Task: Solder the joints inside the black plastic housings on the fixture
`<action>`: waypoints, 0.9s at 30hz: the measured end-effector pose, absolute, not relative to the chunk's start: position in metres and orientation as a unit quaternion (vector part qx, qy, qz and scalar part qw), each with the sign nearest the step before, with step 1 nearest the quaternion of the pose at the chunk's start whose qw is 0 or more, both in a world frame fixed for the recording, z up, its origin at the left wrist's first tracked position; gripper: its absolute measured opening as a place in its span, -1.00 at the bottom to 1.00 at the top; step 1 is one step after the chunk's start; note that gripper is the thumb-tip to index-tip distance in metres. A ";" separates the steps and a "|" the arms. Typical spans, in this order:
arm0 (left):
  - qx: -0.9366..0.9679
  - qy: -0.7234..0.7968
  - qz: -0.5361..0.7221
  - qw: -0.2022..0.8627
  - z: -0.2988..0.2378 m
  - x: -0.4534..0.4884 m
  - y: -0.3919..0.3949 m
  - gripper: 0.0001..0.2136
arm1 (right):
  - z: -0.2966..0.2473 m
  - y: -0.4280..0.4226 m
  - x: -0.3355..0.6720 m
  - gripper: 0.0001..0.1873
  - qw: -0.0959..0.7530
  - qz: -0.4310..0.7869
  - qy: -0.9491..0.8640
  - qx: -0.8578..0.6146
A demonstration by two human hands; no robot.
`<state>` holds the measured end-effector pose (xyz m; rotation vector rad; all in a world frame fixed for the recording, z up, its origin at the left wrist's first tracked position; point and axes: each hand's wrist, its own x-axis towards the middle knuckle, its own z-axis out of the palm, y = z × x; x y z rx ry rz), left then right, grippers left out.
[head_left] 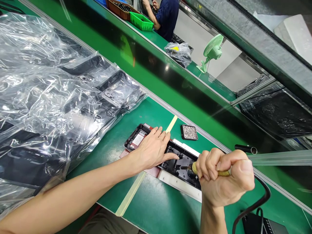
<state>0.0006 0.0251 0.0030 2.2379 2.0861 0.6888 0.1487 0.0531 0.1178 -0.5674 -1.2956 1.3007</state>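
Observation:
A long black plastic housing (pixel 175 161) lies in a white fixture (pixel 179 185) on the green bench. My left hand (pixel 153 148) rests flat on the housing's left half, fingers stretched out and pressing it down. My right hand (pixel 223 175) is a fist around a corded tool with a yellowish handle (pixel 223 173), its tip down on the housing's middle. The tool's black cable (pixel 258 201) loops off to the lower right.
A small black tray of tiny metal parts (pixel 189 132) sits just behind the housing. A large pile of bagged black housings (pixel 56 104) fills the left. A conveyor (pixel 156 70) runs behind, with a green fan (pixel 211 50), a green bin (pixel 140 21) and another person (pixel 165 16) beyond.

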 end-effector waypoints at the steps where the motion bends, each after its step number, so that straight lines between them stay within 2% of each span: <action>1: 0.713 0.665 0.223 0.002 0.003 0.001 0.025 -0.11 | 0.118 0.053 0.149 -0.65 0.573 0.555 -0.553 -0.241; 27: 0.713 0.664 0.227 -0.005 0.004 0.001 0.025 -0.14 | 0.118 0.054 0.148 -0.66 0.574 0.554 -0.557 -0.231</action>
